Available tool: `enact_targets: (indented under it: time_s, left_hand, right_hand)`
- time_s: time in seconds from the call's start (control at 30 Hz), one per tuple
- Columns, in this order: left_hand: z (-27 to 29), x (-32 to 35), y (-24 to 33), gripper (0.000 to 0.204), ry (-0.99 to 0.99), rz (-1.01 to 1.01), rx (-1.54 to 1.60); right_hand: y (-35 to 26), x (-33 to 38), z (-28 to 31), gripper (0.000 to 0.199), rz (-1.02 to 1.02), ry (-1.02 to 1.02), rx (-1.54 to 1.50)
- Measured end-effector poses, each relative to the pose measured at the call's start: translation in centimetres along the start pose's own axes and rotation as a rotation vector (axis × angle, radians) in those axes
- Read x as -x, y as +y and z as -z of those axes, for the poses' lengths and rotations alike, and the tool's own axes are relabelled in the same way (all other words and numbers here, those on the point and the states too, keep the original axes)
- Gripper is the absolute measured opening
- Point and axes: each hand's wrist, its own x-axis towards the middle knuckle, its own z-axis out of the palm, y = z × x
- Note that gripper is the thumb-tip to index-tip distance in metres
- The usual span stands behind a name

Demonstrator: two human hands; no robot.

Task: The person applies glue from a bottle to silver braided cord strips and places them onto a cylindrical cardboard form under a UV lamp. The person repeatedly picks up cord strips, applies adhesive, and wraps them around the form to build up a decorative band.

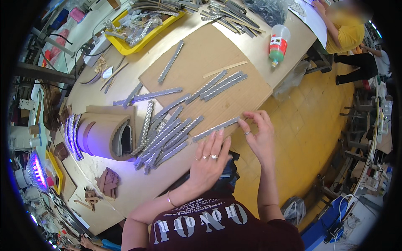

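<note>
Both hands pressed one grey strip [215, 129] flat on the cardboard sheet [234, 94]: left hand [208, 161] open-fingered on one end, right hand [258, 134] pinching the other, keeping it straight.

Pale wooden surface [259, 46] is pretty cluttered: a big cardboard sheet [201, 54] covered in grey strips [167, 134], a yellow tray [125, 46] at the far end, a green-bottomed bottle [278, 42], and brown scraps [108, 182] near the edge.

One head-worn fisheye view, aimed steeply down. Both hands [234, 146] are seen close, with the worktable [125, 184] just beyond.
</note>
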Motion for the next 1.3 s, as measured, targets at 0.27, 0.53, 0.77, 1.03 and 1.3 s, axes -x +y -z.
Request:
enact_targets:
  time_s: [0.27,0.53,0.77,1.03,1.3]
  left_hand:
    - [-2.9,0.2,2.2,0.081,-0.228,0.153,-0.062]
    - [-4.9,0.6,1.2,0.091,-0.18,0.058,-0.26]
    - [-5.7,0.7,1.2,0.095,-0.183,0.013,-0.428]
    - [-5.7,0.8,1.1,0.087,-0.212,-0.022,-0.519]
    - [-5.5,0.8,1.1,0.065,-0.222,-0.05,-0.563]
  right_hand:
    - [-1.0,0.2,-1.7,0.019,-0.054,0.077,-0.005]
    - [-2.0,0.5,-2.3,0.018,-0.126,0.105,-0.012]
    - [-1.9,0.0,-2.1,0.018,-0.127,0.067,-0.054]
    - [-2.4,0.3,-2.0,0.019,-0.17,0.047,-0.01]
    - [-2.7,0.5,-2.3,0.02,-0.209,0.07,0.023]
